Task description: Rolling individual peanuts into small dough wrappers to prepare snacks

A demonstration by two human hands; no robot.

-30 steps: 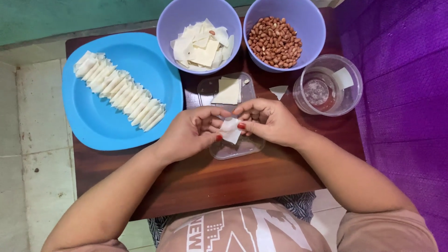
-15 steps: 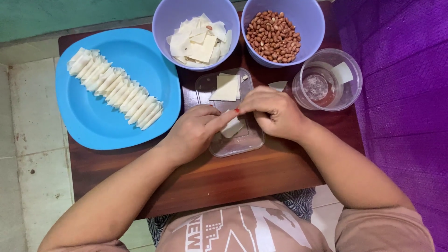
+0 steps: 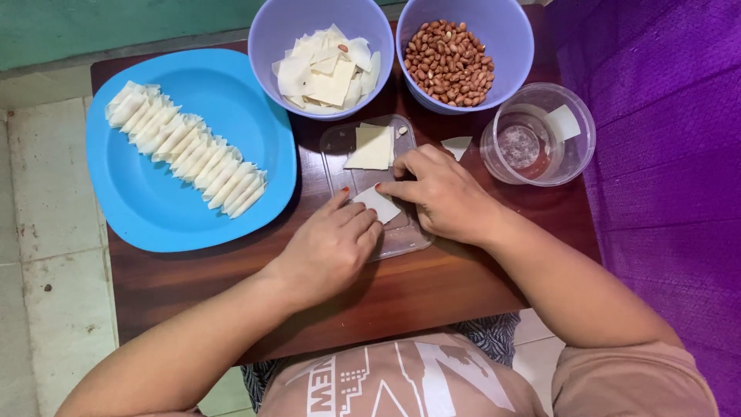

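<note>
A small white wrapper piece [image 3: 378, 204] lies on a clear plastic lid [image 3: 397, 239] in the middle of the brown table. My left hand [image 3: 332, 247] presses on it from the near side with curled fingers. My right hand [image 3: 440, 193] pinches its far edge with fingertips. A second flat wrapper square [image 3: 371, 147] rests farther back on the same lid.
A blue plate [image 3: 147, 201] at left holds a row of several rolled white wrappers [image 3: 189, 150]. Two purple bowls stand behind: one with wrapper squares [image 3: 328, 69], one with peanuts [image 3: 454, 62]. A clear cup [image 3: 540, 139] stands at right, with purple fabric [image 3: 664, 154] beyond.
Both hands have lowered from above the lid down onto it, pressing the wrapper piece flat against the plastic. The view has shifted slightly.
</note>
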